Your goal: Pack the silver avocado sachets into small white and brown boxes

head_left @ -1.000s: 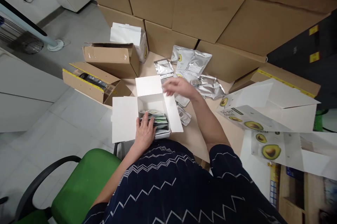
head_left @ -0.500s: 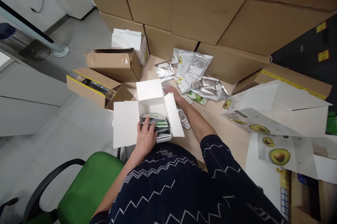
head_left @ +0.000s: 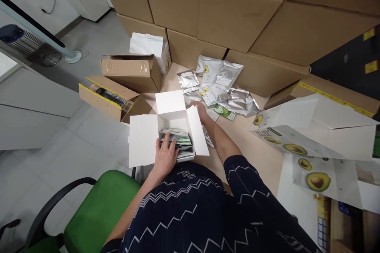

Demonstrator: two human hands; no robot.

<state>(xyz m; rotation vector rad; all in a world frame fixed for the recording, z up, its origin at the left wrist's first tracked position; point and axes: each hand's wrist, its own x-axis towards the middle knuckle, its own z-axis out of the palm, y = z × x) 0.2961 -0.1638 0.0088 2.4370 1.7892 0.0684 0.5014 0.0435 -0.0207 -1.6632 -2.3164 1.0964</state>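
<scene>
A small white carton (head_left: 142, 138) stands open at the table's near edge, its flaps folded out. Inside lies a stack of green and silver sachets (head_left: 179, 139). My left hand (head_left: 165, 155) rests flat on that stack, fingers spread, holding nothing. My right hand (head_left: 200, 109) reaches past the carton's right flap to the loose silver foil sachets (head_left: 221, 82) scattered on the table. It touches the nearest ones; its fingers are largely hidden behind the flap.
Brown cardboard boxes (head_left: 231, 11) are stacked along the back. Two opened brown boxes (head_left: 118, 90) sit left. A large white avocado-printed box (head_left: 299, 134) lies right. A green chair (head_left: 97, 209) stands lower left, a fan base (head_left: 73, 56) on the floor.
My right hand has dropped from above the carton to the sachets on the table beside the right flap. My left hand stays on the stack.
</scene>
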